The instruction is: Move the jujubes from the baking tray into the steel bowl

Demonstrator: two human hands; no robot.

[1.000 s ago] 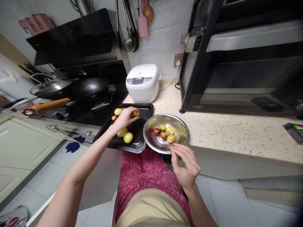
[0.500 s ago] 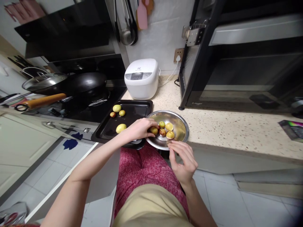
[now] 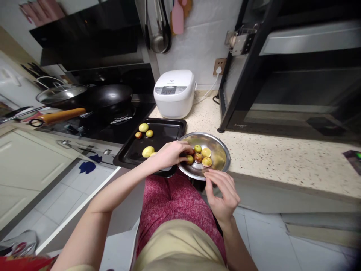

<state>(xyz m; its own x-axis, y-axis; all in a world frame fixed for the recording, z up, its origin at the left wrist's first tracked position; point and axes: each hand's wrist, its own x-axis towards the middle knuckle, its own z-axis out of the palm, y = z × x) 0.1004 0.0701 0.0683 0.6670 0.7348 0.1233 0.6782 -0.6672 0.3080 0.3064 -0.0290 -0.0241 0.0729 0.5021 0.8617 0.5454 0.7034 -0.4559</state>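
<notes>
A shiny metal bowl (image 3: 221, 160) at the counter's front edge holds several small round fruits, yellow, green and reddish-brown with spotted skins. My left hand (image 3: 177, 152) reaches over the bowl's left side, its fingers curled on a yellow-green fruit (image 3: 190, 160). At the near rim my right hand (image 3: 222, 190) pinches the bowl between bent fingers and thumb. To the left lies a black baking tray (image 3: 169, 130). On it are a larger yellow fruit (image 3: 143, 128), a small yellow one (image 3: 149, 133), a reddish one (image 3: 138, 135) and another yellow fruit (image 3: 148, 152). My left forearm hides part of the tray.
Behind the tray stands a white rice cooker (image 3: 174, 94). A black oven (image 3: 304, 82) takes up the right of the speckled counter (image 3: 262, 154). On the stove at left sit a wok (image 3: 113, 96) and a lidded pan (image 3: 62, 94) near a wooden handle (image 3: 63, 116).
The whole view has shifted slightly, so things appear further right. My left hand stays at the fruit in the bowl, and my right hand stays at the rim.
</notes>
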